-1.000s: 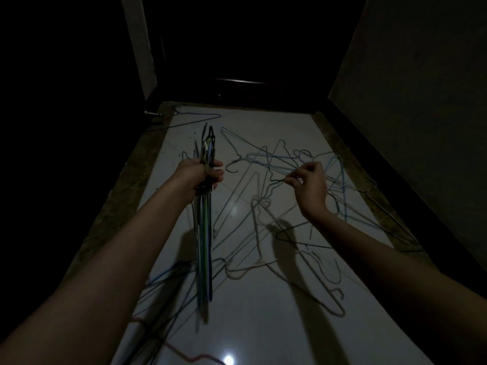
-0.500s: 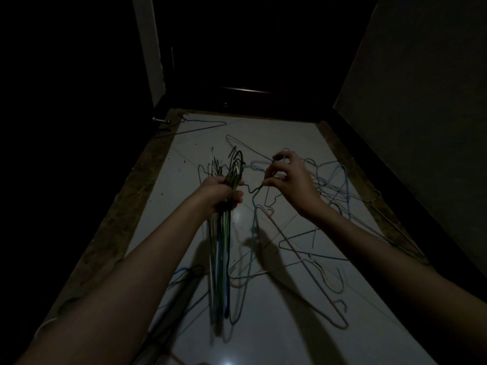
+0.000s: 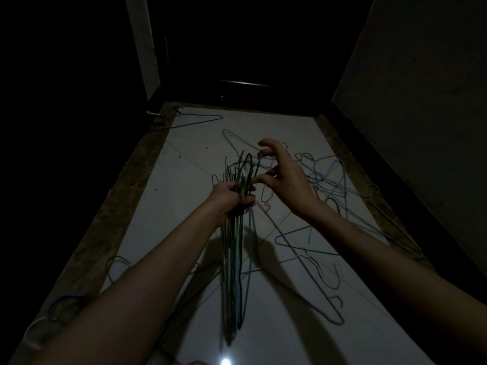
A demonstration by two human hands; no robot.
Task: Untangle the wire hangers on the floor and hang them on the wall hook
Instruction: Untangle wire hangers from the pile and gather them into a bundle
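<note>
Clearly, my left hand grips a bundle of hangers at the necks; it hangs straight down over the floor. Thin, light, springy wire, so I judge the hooks snag easily. My right hand has spread fingers at the hook tops; a pinch I cannot confirm. Right of it lies the tangled pile.

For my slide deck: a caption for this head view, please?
Left hand grips a bundle of wire hangers; right hand adds another.
</note>
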